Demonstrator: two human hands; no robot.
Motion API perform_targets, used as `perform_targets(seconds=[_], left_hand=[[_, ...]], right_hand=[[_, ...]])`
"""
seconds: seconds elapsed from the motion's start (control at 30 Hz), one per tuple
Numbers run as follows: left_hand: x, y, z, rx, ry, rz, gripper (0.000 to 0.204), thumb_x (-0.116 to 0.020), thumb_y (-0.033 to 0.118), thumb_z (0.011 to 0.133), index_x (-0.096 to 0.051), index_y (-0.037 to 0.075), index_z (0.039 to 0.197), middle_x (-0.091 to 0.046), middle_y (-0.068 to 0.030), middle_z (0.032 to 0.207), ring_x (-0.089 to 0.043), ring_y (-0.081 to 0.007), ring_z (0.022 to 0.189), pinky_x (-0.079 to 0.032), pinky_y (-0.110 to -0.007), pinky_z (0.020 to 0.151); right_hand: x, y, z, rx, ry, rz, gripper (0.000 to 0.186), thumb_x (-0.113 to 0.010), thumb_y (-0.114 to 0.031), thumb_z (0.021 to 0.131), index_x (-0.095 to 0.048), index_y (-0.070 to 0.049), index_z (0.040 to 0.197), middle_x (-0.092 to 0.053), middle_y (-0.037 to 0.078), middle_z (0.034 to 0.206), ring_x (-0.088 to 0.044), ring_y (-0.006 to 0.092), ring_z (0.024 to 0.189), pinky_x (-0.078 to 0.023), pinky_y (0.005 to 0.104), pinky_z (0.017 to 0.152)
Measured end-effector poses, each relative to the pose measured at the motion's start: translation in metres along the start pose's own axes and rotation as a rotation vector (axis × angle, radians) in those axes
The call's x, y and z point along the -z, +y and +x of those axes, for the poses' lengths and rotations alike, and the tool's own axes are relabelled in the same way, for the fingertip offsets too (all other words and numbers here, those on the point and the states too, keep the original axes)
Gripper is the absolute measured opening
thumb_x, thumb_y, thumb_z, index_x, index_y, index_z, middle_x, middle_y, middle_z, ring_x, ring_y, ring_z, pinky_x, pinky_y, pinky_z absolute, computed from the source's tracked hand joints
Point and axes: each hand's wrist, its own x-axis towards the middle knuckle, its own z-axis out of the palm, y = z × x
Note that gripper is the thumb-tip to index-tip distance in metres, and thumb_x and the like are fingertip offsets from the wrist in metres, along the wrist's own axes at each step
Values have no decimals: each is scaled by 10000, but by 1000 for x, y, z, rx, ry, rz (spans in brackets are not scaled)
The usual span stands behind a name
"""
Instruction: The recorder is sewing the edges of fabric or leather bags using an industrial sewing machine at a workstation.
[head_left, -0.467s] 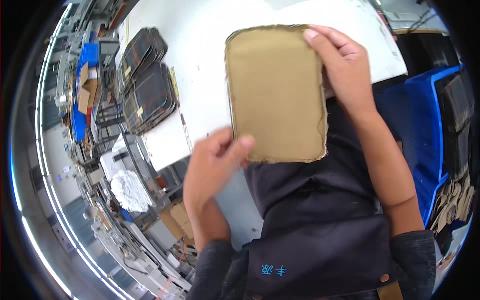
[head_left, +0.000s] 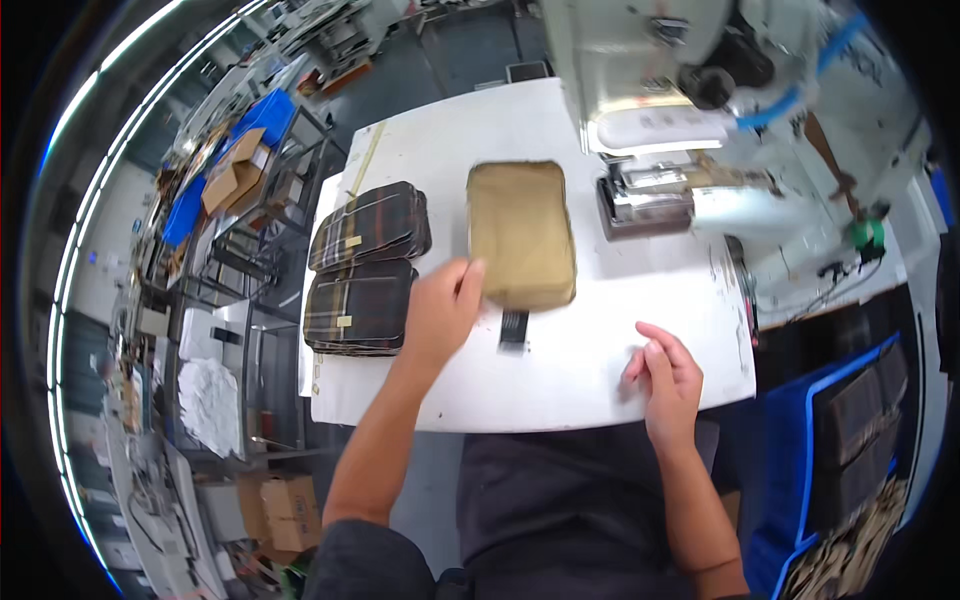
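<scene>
Head view. A tan padded panel [head_left: 521, 234] lies flat near the middle of the white desk [head_left: 560, 380], just in front of the sewing machine [head_left: 690, 90]. The left hand [head_left: 440, 312] rests on the panel's near left corner, fingers laid over its edge, pressing rather than gripping. The right hand [head_left: 668, 380] lies apart at the desk's near right edge, fingers loosely curled, holding nothing. A small black strip [head_left: 513, 328] sits on the desk, touching the panel's near edge. Two stacks of plaid panels [head_left: 365, 270] stand left of the tan one; a blue bin [head_left: 840, 450] of further pieces stands at the right. Risk: with only one corner held, a push may swing the panel askew, nudge the strip, or drive it against the plaid stacks.
</scene>
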Motion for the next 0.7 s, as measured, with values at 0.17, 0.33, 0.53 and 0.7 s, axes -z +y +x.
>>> perform_targets(seconds=[0.17,0.33,0.53,0.7], left_hand=[[-24,3,159,-147,194,-112,429,-573,282,1078,-620,-37,794,-657,-199,652,-748,-271,612,-525,-395,557],[-53,-42,267,-64,43,-195,511,-562,417,1063,-706,-19,841,-697,-152,658,-732,-258,606,-539,-397,602],[-105,-83,263,46,270,-393,620,-533,562,1048,-717,-3,868,-698,-125,696,-726,-271,752,-536,-398,769],[-94,-76,226,-143,239,-123,481,-580,482,1035,-686,14,1073,-717,-147,1039,-691,-300,1024,-533,-420,907]], right_hand=[[-3,-5,3,-15,-56,-100,279,-521,-95,1098,-661,63,1280,-642,47,811,-583,92,752,-465,239,720],[-7,2,4,40,-42,-153,268,-532,-102,1097,-670,65,1256,-641,59,789,-600,109,724,-501,260,697],[-10,4,6,82,-18,-155,262,-517,-77,1099,-671,65,1257,-648,62,797,-599,105,721,-507,258,681],[-14,3,6,87,-2,-166,254,-534,-88,1096,-683,58,1241,-648,54,795,-594,99,714,-503,254,678]])
